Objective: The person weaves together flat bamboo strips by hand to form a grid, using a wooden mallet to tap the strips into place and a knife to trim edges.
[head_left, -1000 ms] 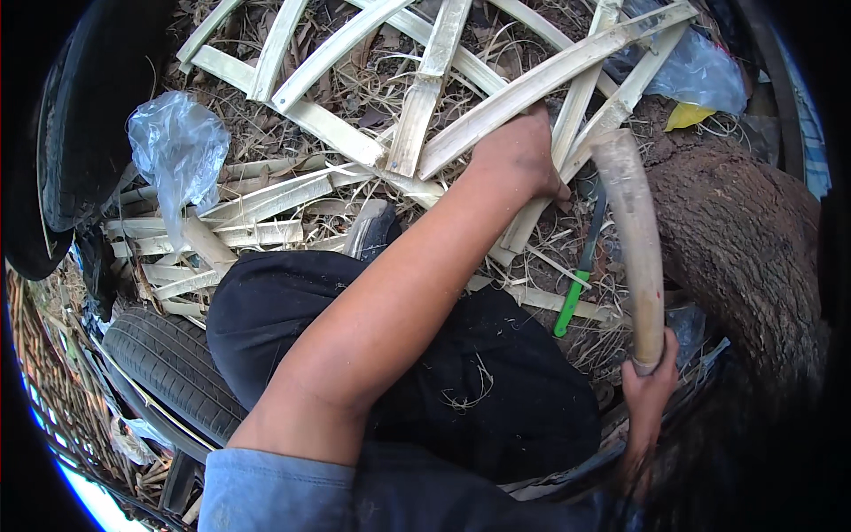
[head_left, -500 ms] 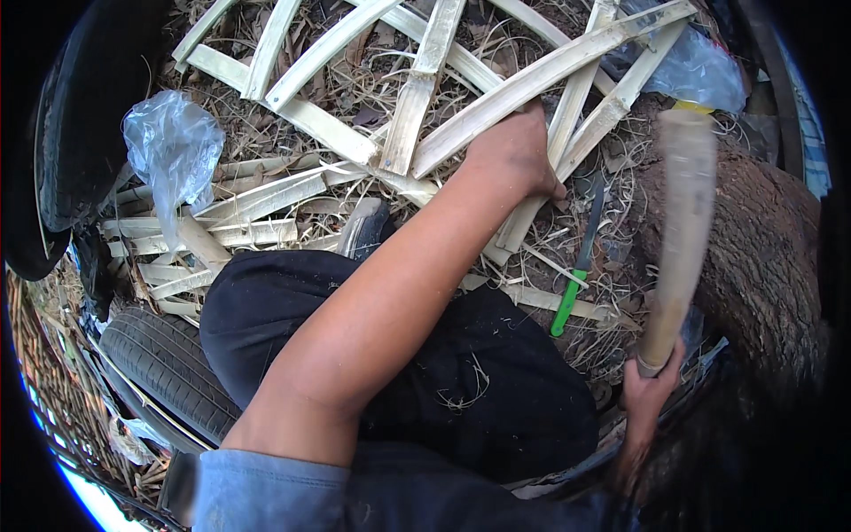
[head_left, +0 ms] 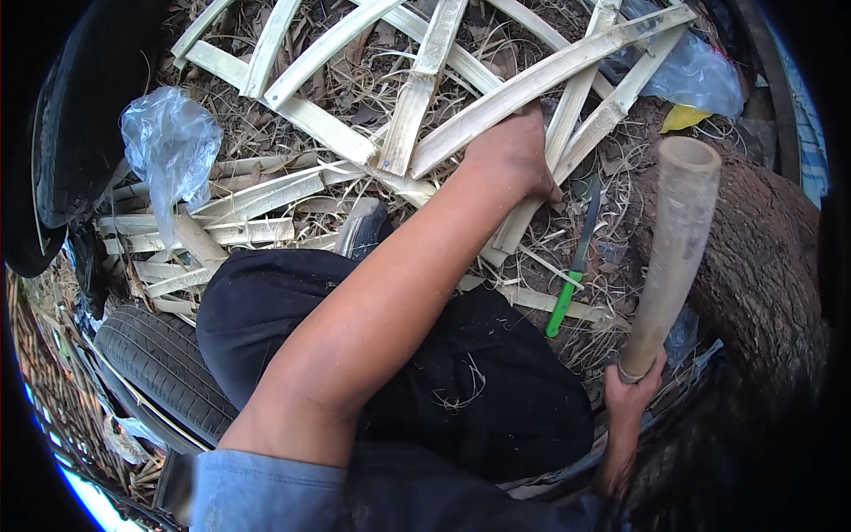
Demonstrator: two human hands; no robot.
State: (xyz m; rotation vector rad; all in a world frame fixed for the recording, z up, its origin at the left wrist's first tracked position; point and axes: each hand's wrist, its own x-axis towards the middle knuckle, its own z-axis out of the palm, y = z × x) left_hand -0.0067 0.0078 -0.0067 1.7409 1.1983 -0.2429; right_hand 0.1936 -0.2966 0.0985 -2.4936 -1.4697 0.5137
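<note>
My right hand (head_left: 635, 383) is wrapped around the lower end of a bamboo tube (head_left: 678, 239). The tube stands nearly upright, its hollow open end toward the top. My left arm crosses over my dark trousers, and my left hand (head_left: 514, 152) reaches beneath a slanting split bamboo strip (head_left: 532, 87). Its fingers are hidden under that strip; only the back of the hand and one digit beside a crossing strip show. Several pale strips overlap in a lattice (head_left: 328, 129) in front of me. A knife (head_left: 560, 306) with a green handle lies between my two hands.
A thick tree trunk (head_left: 753, 239) rises at right. Clear plastic bags lie at left (head_left: 173, 142) and upper right (head_left: 696, 71), the latter near a yellow scrap (head_left: 683, 118). Loose bamboo pieces (head_left: 257, 232) and a tyre (head_left: 160, 368) are at left. Shavings litter the ground.
My right hand and the bamboo tube have shifted slightly down; the tube, blurred before, now shows its open end. My left hand and the lattice hold the same place.
</note>
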